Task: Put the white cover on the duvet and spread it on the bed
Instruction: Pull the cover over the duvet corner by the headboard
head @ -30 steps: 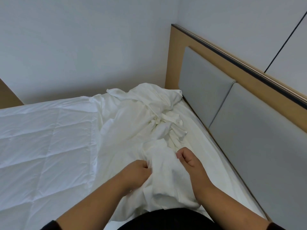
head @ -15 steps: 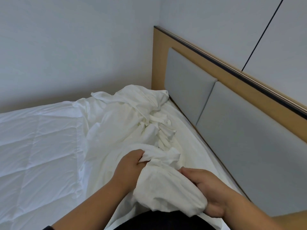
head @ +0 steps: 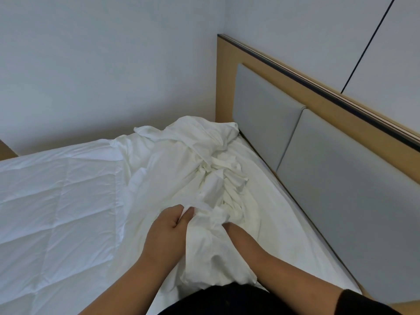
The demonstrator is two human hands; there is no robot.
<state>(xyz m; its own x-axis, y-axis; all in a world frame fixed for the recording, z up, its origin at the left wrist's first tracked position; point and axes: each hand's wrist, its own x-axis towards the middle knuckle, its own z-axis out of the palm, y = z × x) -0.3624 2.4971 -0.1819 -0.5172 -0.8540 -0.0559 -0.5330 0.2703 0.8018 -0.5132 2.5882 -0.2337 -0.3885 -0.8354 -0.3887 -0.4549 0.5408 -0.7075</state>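
The white cover lies crumpled in a long heap at the head end of the bed, with loose tie strips bunched near its middle. The quilted white duvet is spread flat over the left part of the bed. My left hand grips a fold of the cover between thumb and fingers. My right hand is pushed into the gathered cloth beside it, and its fingers are hidden by the fabric. A thick bundle of cover sits between my two forearms, close to my body.
A padded grey headboard in a wooden frame runs along the right side. A plain wall stands behind the bed. The white bed sheet shows between the cover and the headboard.
Both hands have reached forward along the bunched cover. The right hand moved from under the bundle near my body up into the folds beside the left hand.
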